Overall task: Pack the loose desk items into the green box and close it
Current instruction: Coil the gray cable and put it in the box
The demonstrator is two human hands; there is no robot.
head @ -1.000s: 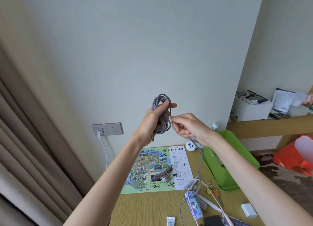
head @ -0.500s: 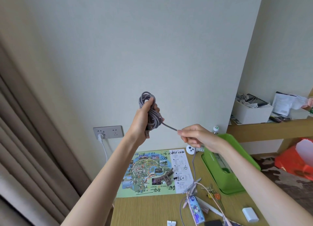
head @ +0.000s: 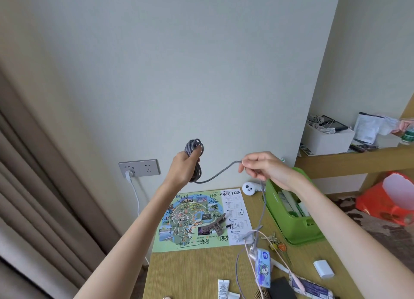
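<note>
My left hand (head: 182, 167) is raised in front of the wall, shut on a coil of grey braided cable (head: 194, 149). A loose stretch of that cable sags across to my right hand (head: 262, 166), which pinches it between thumb and fingers; the rest hangs down to the desk. The green box (head: 298, 233) stands open at the desk's right side, below my right forearm, with white items inside. Loose on the desk lie a hair clip (head: 215, 226), keys (head: 274, 240), a blue tissue pack (head: 263, 268), a white charger block (head: 323, 269) and a small white tube (head: 223, 288).
A printed map sheet (head: 190, 220) covers the desk's back part, with a white round device (head: 249, 188) beside it. A wall socket (head: 139, 168) holds a white plug. Curtains hang at left. A shelf at right carries a white bin (head: 329, 139); a red bag (head: 389, 197) lies below.
My hands have drawn apart: the left hand with the coil moved left and slightly down, the right hand moved right, and the cable between them has grown longer and slacker.
</note>
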